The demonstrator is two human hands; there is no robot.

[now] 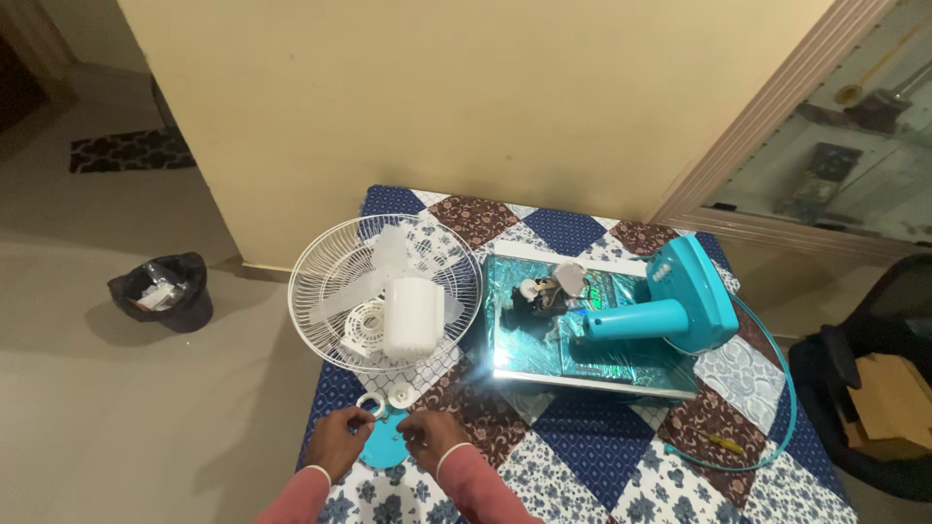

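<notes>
1. Fingers of your left hand (340,439) curl inward at the near table edge, pinching the rim of a flat teal plastic disc (384,444); whether the grip is firm is too small to tell.
2. Your right hand (433,434) rests its bent fingertips on the opposite edge of that disc, so the piece lies between both hands on the cloth.
3. Just beyond the disc lie a thin white plastic ring (369,403) and a small white knob-like cap (399,397), close together.
4. Farther back sits a round white wire fan guard (320,254), its fine spokes radiating outward, with translucent blades inside and a smooth white cylindrical cover (414,317) standing on it.
5. To the right, a glossy teal fan stand (670,303) with a rounded base lies tipped over a shiny, reflective teal-wrapped box (529,351), its exposed motor end among loose wires.
6. Everything rests on a quilted patchwork tablecloth (592,456) of navy, brown and floral diamonds.
</notes>
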